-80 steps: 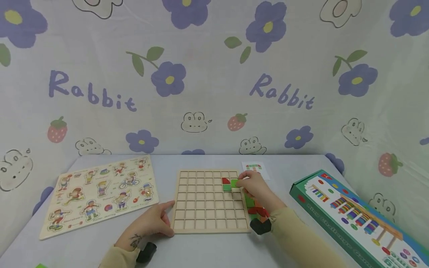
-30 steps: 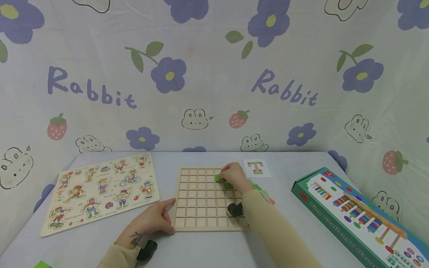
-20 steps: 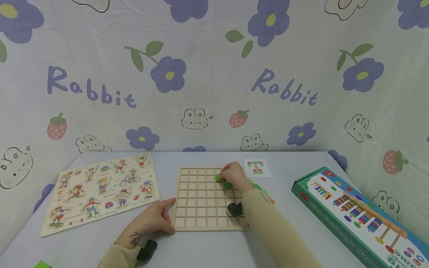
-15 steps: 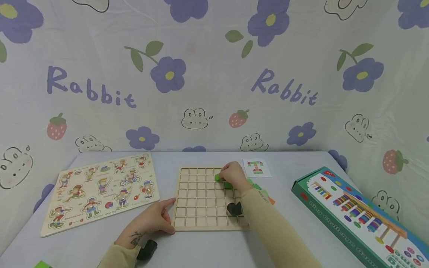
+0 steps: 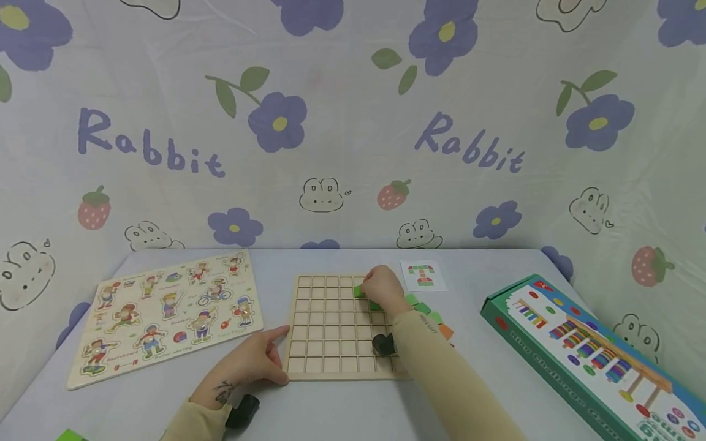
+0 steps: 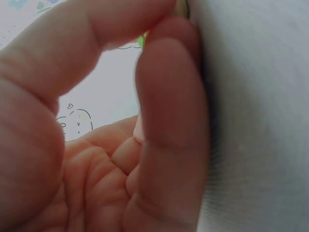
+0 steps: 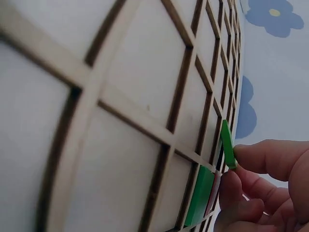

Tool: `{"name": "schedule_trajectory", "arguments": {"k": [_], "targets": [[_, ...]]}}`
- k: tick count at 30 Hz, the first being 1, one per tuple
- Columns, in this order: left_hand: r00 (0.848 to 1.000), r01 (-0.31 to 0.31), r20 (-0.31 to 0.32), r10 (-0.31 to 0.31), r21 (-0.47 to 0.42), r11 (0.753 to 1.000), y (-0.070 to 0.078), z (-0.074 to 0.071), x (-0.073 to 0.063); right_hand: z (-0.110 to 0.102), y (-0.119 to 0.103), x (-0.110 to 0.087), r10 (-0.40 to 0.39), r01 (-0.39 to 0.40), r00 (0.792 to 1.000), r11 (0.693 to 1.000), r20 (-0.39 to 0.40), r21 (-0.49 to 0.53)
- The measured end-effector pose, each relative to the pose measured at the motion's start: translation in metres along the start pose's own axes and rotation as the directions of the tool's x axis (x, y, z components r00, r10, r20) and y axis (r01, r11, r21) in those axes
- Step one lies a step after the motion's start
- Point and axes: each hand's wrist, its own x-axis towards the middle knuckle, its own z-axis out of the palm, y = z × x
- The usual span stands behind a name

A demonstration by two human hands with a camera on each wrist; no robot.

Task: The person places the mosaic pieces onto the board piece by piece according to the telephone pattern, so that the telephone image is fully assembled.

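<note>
In the head view, a wooden grid board point(image 5: 325, 376) lies mid-table. My right hand point(image 5: 384, 289) is over its far right part, thumb and finger pinching a green tile point(image 5: 358, 293). The right wrist view shows that green tile point(image 7: 227, 145) tilted at the grid's cells. Nearby, a second green tile point(image 7: 200, 193) sits in a cell with a red piece point(image 7: 213, 193) beyond it; my hand hides the red one from above. My left hand point(image 5: 250, 361) touches the board's left side, index finger at the edge and thumb at the near corner.
Loose green tiles point(image 5: 421, 307) and an orange tile point(image 5: 445, 331) lie right of the board, partly behind my sleeve. A pattern card point(image 5: 423, 275) is at the back. A picture puzzle point(image 5: 165, 318) lies left, a green game box point(image 5: 579, 361) right, a green piece point(image 5: 70, 435) near left.
Since the earliest frame my right hand has moved left over the board with a green tile, past the red piece. During the last second both hands have stayed almost still.
</note>
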Motion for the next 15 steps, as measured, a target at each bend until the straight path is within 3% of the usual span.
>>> {"name": "schedule_trajectory", "arguments": {"k": [9, 12, 15], "targets": [[1.000, -0.030, 0.005, 0.030, -0.012, 0.999, -0.002, 0.000, 0.000, 0.003, -0.004, -0.003, -0.018, 0.013, 0.999, 0.992, -0.039, -0.126], [0.999, -0.032, 0.006, 0.032, -0.014, 0.999, -0.003, -0.001, 0.001, -0.003, -0.003, -0.005, -0.042, 0.038, 0.998, 0.997, -0.053, -0.065], [1.000, -0.028, 0.006, 0.028, -0.012, 1.000, -0.003, -0.001, 0.001, -0.017, 0.001, -0.007, -0.068, 0.072, 0.996, 0.995, -0.066, 0.069]]}}
